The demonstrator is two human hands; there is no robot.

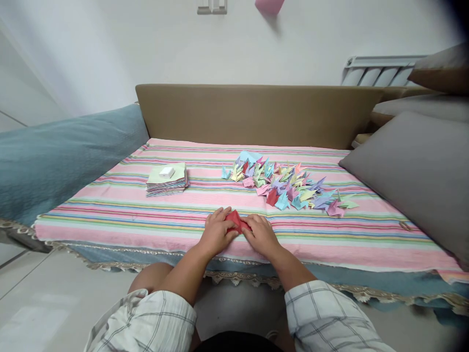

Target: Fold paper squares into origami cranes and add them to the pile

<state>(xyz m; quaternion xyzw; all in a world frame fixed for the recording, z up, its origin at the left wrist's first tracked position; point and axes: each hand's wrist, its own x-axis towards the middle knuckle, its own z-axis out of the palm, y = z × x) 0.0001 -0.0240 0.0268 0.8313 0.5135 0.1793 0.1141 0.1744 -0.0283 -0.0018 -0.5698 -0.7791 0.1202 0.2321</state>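
A red folded paper piece [236,220] lies on the striped cloth [146,215] near its front edge. My left hand [216,231] presses on the paper's left side with curled fingers. My right hand [261,233] pinches its right side, fingers closed on it. Beyond them, a heap of pastel paper cranes [286,186] is spread over the cloth to the right. A stack of square paper sheets [167,180] with a small white block [166,171] on top sits to the left.
A grey cushion [417,171] leans at the right, and a teal cushion [62,156] lies at the left. A tan sofa back [256,112] runs along the rear. My knees in plaid shorts [157,318] are below the cloth's lace edge.
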